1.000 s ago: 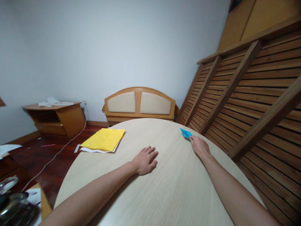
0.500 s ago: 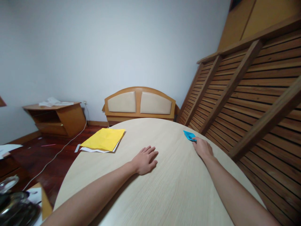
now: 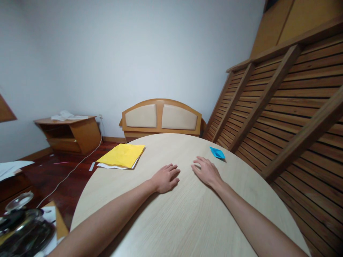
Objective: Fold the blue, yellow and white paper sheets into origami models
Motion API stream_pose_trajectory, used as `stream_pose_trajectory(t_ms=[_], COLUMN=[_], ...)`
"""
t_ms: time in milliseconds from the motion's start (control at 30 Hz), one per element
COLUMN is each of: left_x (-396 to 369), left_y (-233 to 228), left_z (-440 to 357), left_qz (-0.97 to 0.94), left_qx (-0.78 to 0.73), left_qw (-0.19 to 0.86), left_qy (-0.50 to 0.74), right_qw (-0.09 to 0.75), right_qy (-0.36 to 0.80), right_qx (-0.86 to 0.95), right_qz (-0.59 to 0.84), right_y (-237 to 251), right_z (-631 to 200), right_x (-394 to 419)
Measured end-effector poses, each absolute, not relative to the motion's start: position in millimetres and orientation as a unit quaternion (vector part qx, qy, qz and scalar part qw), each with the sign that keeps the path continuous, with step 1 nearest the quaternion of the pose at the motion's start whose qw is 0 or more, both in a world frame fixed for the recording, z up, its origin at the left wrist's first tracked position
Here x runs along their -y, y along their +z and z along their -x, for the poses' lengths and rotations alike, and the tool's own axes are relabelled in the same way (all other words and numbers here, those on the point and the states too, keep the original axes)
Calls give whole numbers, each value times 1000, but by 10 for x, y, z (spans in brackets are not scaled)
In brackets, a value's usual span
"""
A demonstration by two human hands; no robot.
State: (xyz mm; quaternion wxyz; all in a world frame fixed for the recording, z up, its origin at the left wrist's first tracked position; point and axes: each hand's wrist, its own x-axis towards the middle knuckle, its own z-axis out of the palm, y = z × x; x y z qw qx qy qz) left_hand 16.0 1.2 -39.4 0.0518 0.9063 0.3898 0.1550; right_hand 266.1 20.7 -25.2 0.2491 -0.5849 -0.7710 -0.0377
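Note:
A small folded blue paper boat (image 3: 218, 153) rests on the right far part of the round wooden table (image 3: 171, 221). My right hand (image 3: 207, 171) is to the left of the boat and nearer to me, apart from it, with fingers spread and nothing in them. Flat on the middle of the tabletop lies my left hand (image 3: 165, 178), its fingers stretched out and holding nothing. Yellow paper (image 3: 122, 155) lies at the far left of the table, on top of white sheets that show along its near edge.
A slatted wooden frame (image 3: 289, 117) leans along the right side. Behind the table stands a padded headboard (image 3: 160, 117). At left are a low wooden cabinet (image 3: 85, 134) with papers on it, a white cable (image 3: 70, 175) on the floor and a glass pot (image 3: 26, 228).
My right hand has let go of the blue paper boat and moved left, its fingers now apart. The boat stays on the table. My left hand has barely moved.

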Motion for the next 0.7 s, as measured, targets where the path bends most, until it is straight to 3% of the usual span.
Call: stream_pose_trajectory(t_ms=[233, 467, 700], left_x=[-51, -311, -444], left_y=[-333, -227, -241], left_z=[61, 598, 895], left_qz=[-909, -768, -700], left_qx=[-402, -618, -701], left_qw=[-2, -117, -112], left_qy=[109, 120, 77], right_qw=[179, 156, 154], right_qy=[90, 100, 112], right_qx=[870, 876, 873], right_qz=[451, 446, 450], right_y=[-363, -349, -350], right_z=[-2540, -2563, -2571], right_x=[7, -15, -11])
